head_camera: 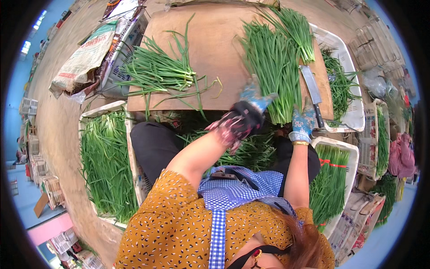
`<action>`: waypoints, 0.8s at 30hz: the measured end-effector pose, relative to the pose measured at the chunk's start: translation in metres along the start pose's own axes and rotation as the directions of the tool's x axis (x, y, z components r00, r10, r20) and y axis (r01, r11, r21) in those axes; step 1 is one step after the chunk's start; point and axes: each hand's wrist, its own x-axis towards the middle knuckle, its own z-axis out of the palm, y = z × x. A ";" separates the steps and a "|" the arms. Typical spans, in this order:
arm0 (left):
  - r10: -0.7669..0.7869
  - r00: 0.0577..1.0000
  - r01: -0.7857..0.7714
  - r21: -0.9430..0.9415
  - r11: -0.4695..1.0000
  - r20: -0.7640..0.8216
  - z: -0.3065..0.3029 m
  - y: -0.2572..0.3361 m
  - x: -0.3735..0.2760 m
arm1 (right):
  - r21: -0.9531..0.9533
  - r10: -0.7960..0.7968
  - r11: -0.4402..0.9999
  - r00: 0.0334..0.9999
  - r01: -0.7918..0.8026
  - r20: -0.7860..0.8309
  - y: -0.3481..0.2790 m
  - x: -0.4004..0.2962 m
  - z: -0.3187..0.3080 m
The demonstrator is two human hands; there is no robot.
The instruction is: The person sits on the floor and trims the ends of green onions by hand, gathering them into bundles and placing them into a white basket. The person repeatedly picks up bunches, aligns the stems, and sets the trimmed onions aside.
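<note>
A thick bundle of garlic chives lies on a wooden board, pale ends toward me. My left hand, in a blue patterned glove, is at the bundle's left side, slightly blurred. Its thumb points right, over the stems, and its fingers are apart. At the right of the stem ends is my right hand, gloved alike, its fingers extended and apart. The handle of a cleaver-like knife lies just right of that hand. A smaller bunch overlaps the far right of the bundle, and a looser pile spreads over the board's left side.
A white crate packed with chives stands at left, and another crate holds red-banded bundles at right. Loose leaves fill a white basket beside the board. Woven sacks lie at the far left. More greens are between my knees.
</note>
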 end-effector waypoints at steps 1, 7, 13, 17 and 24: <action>0.072 0.988 -0.076 -0.026 0.997 -0.136 -0.012 -0.016 -0.011 | 0.023 -0.124 0.991 0.979 0.130 -0.160 -0.020 0.005 -0.014; -0.099 0.830 -0.053 -0.254 0.966 -0.549 -0.108 -0.112 -0.071 | 0.348 -0.401 0.895 0.843 0.277 0.359 -0.171 -0.004 0.029; -0.652 0.659 0.189 -0.756 0.627 -0.375 -0.202 -0.191 -0.079 | 0.165 -0.376 0.926 0.802 0.339 0.465 -0.257 -0.008 0.107; -0.686 0.558 0.156 -0.752 0.640 -0.468 -0.228 -0.219 -0.073 | 0.259 -0.324 0.943 0.755 0.209 0.570 -0.246 -0.012 0.111; -0.572 0.560 0.379 -0.429 0.820 -0.599 -0.232 -0.250 -0.033 | 0.539 -0.678 0.724 0.300 0.431 0.671 -0.204 -0.079 0.038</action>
